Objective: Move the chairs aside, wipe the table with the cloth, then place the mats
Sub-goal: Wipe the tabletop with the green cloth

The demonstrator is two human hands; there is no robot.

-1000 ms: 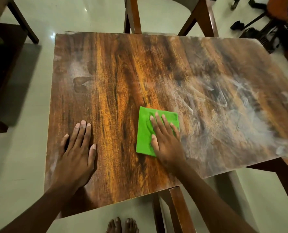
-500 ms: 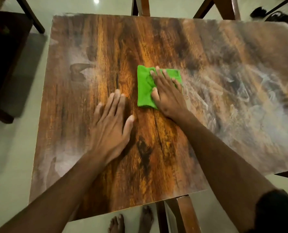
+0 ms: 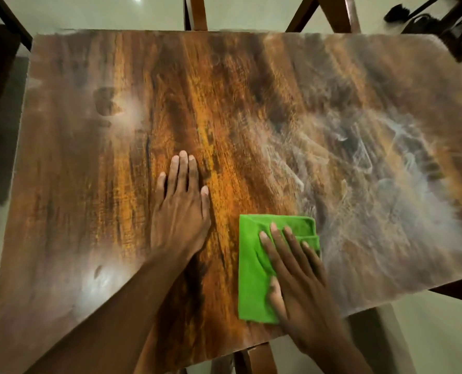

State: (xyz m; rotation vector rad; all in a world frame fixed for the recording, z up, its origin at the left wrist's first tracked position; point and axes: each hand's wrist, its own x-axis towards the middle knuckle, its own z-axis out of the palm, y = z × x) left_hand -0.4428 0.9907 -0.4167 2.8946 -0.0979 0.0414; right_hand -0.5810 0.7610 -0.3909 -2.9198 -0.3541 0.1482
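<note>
bright green cloth (image 3: 254, 279); streaky brown-orange woodgrain table (image 3: 238, 103), whitish smears.

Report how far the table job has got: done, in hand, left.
Done: the middle strip of the brown wooden table looks clean, and no chair is tucked in at the near edge.
In hand: the right hand presses the folded green cloth flat near the front edge; the left hand rests flat on the wood.
Left: whitish smears across the right part, hazy patches at left, and no mats in view.

No legible text, labels, brand marks, numbers or signs appear on the tabletop (image 3: 116, 184), the green cloth (image 3: 254, 279) or any other visible surface.
</note>
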